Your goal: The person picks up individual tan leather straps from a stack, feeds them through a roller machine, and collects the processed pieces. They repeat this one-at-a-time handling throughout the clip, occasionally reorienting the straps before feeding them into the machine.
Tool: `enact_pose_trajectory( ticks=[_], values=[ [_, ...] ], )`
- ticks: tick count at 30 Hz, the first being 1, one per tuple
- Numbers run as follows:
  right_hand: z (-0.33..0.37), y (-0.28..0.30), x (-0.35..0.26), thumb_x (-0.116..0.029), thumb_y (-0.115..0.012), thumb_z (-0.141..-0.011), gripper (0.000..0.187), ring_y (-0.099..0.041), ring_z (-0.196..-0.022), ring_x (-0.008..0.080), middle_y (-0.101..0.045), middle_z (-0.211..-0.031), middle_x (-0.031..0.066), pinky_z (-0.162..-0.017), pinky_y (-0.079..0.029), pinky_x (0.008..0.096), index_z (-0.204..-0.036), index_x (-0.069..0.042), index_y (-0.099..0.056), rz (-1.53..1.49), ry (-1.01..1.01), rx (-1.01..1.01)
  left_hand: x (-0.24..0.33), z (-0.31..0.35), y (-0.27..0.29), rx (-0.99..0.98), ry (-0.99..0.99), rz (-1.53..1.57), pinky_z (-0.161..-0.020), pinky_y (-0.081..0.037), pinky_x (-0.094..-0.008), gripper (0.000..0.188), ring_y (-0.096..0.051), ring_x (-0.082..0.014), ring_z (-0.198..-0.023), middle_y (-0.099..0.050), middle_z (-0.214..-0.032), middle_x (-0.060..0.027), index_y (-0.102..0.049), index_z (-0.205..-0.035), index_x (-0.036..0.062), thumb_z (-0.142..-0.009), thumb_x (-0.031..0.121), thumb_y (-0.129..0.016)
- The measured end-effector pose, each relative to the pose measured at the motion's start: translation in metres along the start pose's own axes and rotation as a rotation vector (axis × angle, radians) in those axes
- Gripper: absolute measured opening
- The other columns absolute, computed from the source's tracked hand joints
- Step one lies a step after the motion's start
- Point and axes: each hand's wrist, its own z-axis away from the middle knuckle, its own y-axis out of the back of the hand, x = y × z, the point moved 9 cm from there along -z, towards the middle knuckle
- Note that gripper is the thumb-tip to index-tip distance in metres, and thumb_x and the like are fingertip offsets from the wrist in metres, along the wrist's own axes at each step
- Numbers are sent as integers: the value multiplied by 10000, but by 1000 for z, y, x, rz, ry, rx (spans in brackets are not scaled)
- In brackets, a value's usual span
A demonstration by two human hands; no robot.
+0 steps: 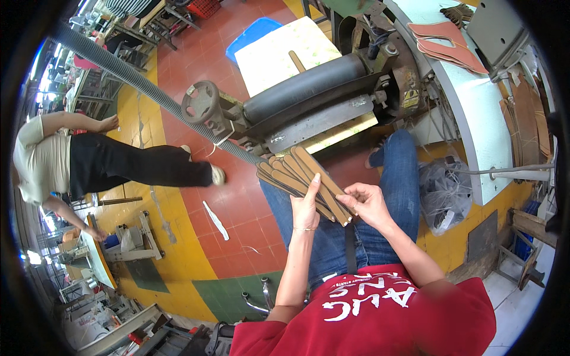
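A fanned bundle of tan leather strips [300, 176] with rounded ends and dark edges lies above my lap. My left hand [305, 209] is closed round the bundle, its thumb pressed on top. At the near end of the strips, my right hand [367, 203] is closed in a pinch on the end of one strip. Past the strips stands a machine with a long dark roller [306, 88] and a round handwheel [200, 102]. One more tan strip [296, 61] lies on the pale board [261, 65] behind the roller.
On the right, a white table [454, 89] carries reddish leather pieces [442, 41]. A clear plastic bag [444, 199] sits beside my leg. A grey ribbed hose [127, 74] crosses from upper left. Another person [119, 157] is at the left. A white scrap [215, 220] lies on the floor.
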Motion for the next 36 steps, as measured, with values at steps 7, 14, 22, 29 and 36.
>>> enact_pose_trajectory(
  ticks=[7,14,22,29,36],
  values=[
    [-61,35,38,-138,-645,-853,112,-529,-615,23,-622,-741,-24,-519,-400,171,-879,-30,-639,-140,-158,192,1,0,6,-10,33,79,-676,-534,-313,312,-624,-207,-854,-613,-1044,-151,-477,-1147,45,-890,200,-560],
    [-132,33,39,-283,-681,-830,303,-545,-624,68,-625,-765,25,-546,-423,209,-931,-1,-635,-270,-120,212,-3,4,18,7,33,70,-708,-539,-329,252,-626,-233,-875,-619,-962,-144,-483,-1115,18,-884,97,-545],
    [-69,25,48,-341,-613,-871,484,-557,-949,110,-609,-1000,54,-797,-450,233,-1222,-27,-504,-292,-273,194,0,-5,9,21,-12,79,-721,-535,-320,262,-624,-205,-854,-606,-930,-86,-525,-1076,33,-840,82,-628],
    [-7,4,-6,-157,-734,-758,262,-625,-789,111,-668,-867,88,-706,-500,262,-947,12,-667,236,-22,65,-9,-12,0,-8,-4,55,-743,-514,-291,276,-607,-169,-858,-613,-972,-94,-525,-1098,14,-850,73,-630],
    [-30,17,-17,-120,-681,-795,162,-637,-826,184,-669,-886,105,-766,-491,284,-895,6,-687,164,216,187,6,-9,6,131,-169,55,-785,-500,-322,284,-596,-180,-878,-604,-964,-90,-520,-1109,23,-859,101,-630]
  ],
)
